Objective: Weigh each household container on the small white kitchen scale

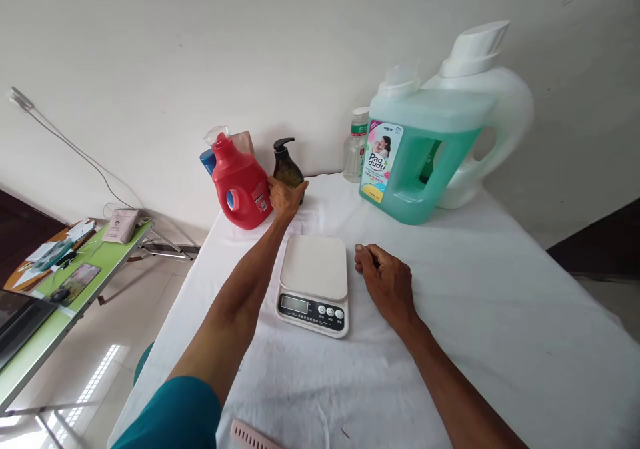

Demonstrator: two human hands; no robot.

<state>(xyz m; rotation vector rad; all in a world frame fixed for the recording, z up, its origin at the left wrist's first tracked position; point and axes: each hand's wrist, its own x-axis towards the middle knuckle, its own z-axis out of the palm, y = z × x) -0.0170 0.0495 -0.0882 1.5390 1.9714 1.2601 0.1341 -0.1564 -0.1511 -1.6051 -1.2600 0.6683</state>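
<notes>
Two hands are in view above a desk (500, 316) draped in white cloth. The left hand (284, 197) is extended to roughly 11 o'clock of the kitchen scale (314, 284) and is closed around the lower body of a dark pump bottle (287, 162), which stands upright at the far edge of the desk near the wall. The right hand (385, 284) rests palm down on the cloth at 3 o'clock of the scale, just beside it, fingers loosely curled and gripping nothing. The scale sits flat at the desk's centre, platform bare, display and buttons facing the person. A red detergent jug (241, 184) stands upright at 9 o'clock of the pump bottle, just beside the left hand; a blue-capped container (207, 160) is partly hidden behind it. At 1 o'clock of the scale stands a large green detergent jug (417, 152) with a printed label, a white jug (500, 122) close behind it and a small clear bottle (356, 146) just to its 9 o'clock side. A pink ribbed object (250, 436) shows at the near edge. Well apart at 9 o'clock stands a green side table (100, 252) carrying papers and small items.
</notes>
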